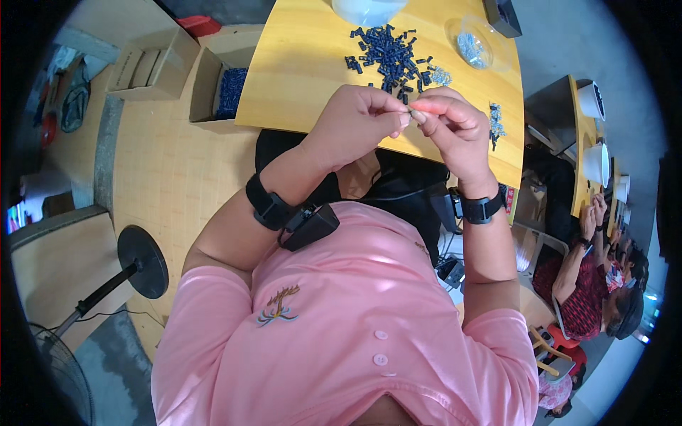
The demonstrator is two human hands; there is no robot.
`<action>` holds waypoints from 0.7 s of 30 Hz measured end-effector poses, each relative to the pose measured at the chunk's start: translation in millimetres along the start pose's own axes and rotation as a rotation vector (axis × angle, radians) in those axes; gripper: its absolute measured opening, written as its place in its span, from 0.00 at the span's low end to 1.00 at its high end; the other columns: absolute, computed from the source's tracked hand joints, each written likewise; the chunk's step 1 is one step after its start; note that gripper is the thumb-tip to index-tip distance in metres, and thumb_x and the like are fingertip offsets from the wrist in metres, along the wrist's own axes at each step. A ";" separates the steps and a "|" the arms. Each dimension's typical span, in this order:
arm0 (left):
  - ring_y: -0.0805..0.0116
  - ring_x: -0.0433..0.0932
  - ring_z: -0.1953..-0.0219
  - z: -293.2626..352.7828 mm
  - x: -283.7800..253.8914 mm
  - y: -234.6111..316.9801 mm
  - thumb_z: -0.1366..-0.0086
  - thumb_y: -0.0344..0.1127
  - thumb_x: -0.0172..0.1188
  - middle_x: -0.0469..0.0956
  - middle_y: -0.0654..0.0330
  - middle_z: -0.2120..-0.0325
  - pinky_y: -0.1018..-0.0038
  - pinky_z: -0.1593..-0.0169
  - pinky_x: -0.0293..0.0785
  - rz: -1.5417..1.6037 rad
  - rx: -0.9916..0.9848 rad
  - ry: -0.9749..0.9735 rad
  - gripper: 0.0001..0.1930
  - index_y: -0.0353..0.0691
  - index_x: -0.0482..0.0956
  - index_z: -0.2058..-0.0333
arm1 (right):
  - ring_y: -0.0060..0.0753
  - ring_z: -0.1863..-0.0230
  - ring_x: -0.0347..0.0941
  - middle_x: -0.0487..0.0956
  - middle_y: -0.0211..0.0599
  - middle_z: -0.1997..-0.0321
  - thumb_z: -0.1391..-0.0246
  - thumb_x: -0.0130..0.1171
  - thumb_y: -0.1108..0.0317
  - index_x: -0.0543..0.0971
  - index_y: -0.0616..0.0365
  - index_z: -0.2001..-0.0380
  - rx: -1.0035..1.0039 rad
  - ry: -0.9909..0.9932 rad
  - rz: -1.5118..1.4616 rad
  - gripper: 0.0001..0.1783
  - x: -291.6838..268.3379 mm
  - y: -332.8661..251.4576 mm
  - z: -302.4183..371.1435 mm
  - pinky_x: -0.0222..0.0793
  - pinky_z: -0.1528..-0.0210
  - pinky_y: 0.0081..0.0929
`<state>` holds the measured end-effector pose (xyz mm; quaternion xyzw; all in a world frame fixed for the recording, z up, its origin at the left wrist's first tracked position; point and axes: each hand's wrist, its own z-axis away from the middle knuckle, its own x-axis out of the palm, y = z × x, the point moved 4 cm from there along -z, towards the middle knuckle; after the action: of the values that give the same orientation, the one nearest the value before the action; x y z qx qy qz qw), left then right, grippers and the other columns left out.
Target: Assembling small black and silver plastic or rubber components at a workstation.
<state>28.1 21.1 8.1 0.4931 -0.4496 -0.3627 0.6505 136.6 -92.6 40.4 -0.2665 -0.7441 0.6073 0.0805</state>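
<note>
My left hand (359, 121) and my right hand (455, 128) meet above the near edge of a yellow wooden table (298, 64). Their fingertips pinch one tiny grey part (412, 111) between them; its shape is too small to tell. Both wrists carry black bands, and a small black box hangs by the left one. A heap of small dark blue plastic pieces (387, 53) lies on the table just beyond my hands. Small silvery metal bits (495, 119) lie by the right hand.
A clear dish of metal bits (472, 46) and a white container (366, 11) sit at the table's far side. Cardboard boxes (220, 89), one filled with blue pieces, stand at the left. A fan stand (142, 263) is on the floor. Another person (590, 284) works at the right.
</note>
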 end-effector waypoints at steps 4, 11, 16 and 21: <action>0.80 0.73 0.73 2.3 0.9 2.3 0.42 0.34 0.60 0.75 0.65 0.76 0.82 0.70 0.74 0.045 0.007 -0.015 0.09 0.33 0.78 0.67 | 0.14 0.72 0.64 0.75 0.30 0.67 0.54 0.60 0.79 0.80 0.61 0.67 -0.022 -0.012 0.032 0.08 -0.4 -0.7 0.4 0.58 0.72 0.11; 0.80 0.73 0.73 1.9 0.3 3.7 0.41 0.33 0.59 0.76 0.64 0.76 0.83 0.67 0.72 0.052 0.035 -0.023 0.09 0.33 0.79 0.67 | 0.15 0.72 0.65 0.75 0.31 0.67 0.53 0.59 0.79 0.80 0.61 0.67 -0.035 0.006 -0.001 0.08 0.1 -2.3 -1.0 0.58 0.72 0.11; 0.80 0.74 0.74 2.7 0.9 6.7 0.41 0.32 0.59 0.77 0.64 0.76 0.83 0.67 0.71 0.011 0.009 0.008 0.08 0.33 0.79 0.66 | 0.17 0.69 0.67 0.75 0.31 0.66 0.53 0.59 0.80 0.80 0.61 0.66 -0.235 -0.014 0.292 0.09 0.0 -17.6 -2.8 0.61 0.70 0.13; 0.81 0.73 0.74 4.2 3.7 5.8 0.41 0.34 0.60 0.77 0.65 0.76 0.85 0.69 0.69 0.013 -0.014 -0.067 0.09 0.34 0.79 0.66 | 0.17 0.70 0.66 0.74 0.30 0.66 0.53 0.58 0.81 0.80 0.62 0.66 -0.052 0.030 0.040 0.09 -2.1 -6.3 8.8 0.60 0.70 0.12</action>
<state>25.6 17.8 15.1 0.4730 -0.4718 -0.3778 0.6411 132.6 -102.0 44.7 -0.2922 -0.7531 0.5850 0.0726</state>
